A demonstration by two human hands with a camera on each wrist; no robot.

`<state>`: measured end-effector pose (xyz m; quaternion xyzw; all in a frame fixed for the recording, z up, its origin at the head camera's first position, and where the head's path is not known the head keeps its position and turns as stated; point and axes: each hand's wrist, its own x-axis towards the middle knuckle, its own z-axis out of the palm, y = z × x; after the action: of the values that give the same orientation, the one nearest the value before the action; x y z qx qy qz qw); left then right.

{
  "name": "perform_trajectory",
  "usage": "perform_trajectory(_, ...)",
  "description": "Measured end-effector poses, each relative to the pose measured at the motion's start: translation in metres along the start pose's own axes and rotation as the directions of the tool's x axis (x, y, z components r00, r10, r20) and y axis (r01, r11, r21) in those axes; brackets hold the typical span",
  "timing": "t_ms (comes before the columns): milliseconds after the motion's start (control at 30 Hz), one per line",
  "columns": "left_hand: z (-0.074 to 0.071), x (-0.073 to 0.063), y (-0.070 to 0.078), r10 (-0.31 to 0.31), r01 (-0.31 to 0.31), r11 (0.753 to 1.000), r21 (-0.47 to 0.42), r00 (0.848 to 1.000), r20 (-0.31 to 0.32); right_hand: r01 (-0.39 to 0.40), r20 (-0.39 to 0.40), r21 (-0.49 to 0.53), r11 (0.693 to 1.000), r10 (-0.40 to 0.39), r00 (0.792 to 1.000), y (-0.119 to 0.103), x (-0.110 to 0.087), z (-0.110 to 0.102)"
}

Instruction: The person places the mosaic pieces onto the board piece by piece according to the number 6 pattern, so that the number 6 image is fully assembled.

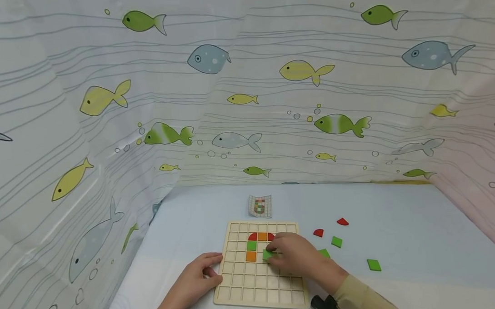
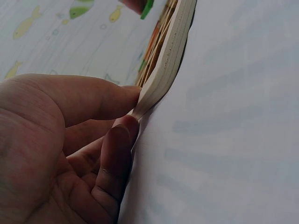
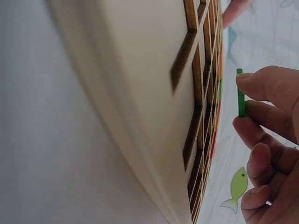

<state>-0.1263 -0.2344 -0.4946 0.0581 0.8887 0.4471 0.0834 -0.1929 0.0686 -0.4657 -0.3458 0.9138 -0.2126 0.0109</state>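
A wooden grid board (image 1: 244, 294) lies on the table. In its upper part sit a red quarter-circle tile (image 1: 252, 236), an orange square tile (image 1: 262, 236), another red tile (image 1: 271, 236) partly behind the right hand, a green square tile (image 1: 251, 245) and a second orange tile (image 1: 251, 256). My left hand (image 1: 196, 276) holds the board's left edge, thumb and fingertips against the rim (image 2: 161, 70). Over the grid, my right hand (image 1: 294, 255) pinches a green square tile (image 3: 241, 93) between thumb and fingers; the right wrist view shows it edge-on, apart from the board.
Behind the board lies a pattern card (image 1: 260, 206). Loose on the right are red quarter-circle tiles (image 1: 318, 233) and several green square tiles (image 1: 337, 242), one partly behind the right arm. A black object (image 1: 324, 305) is by the right sleeve. Fish-print sheeting (image 1: 230, 118) surrounds the table.
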Motion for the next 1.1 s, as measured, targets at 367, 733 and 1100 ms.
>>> perform_trajectory(367, 0.0, 0.001, 0.003, -0.012, 0.012, 1.0, 0.0, 1.0, -0.026, 0.017, 0.036, -0.035, 0.999, -0.016, 0.999, -0.006, 0.01, 0.001)
perform_trajectory(733, 0.0, 0.0, 0.004, 0.0, 0.0, 1.0, -0.015, 1.0, -0.029, 0.067, 0.072, -0.054, 0.996, -0.063, 0.995, -0.005, 0.014, 0.004)
perform_trajectory(1100, 0.001, 0.0, 0.003, -0.002, 0.002, 1.0, -0.013, 1.0, -0.027, 0.06, 0.13, 0.007, 0.998, -0.06, 0.99, -0.002, 0.021, 0.004)
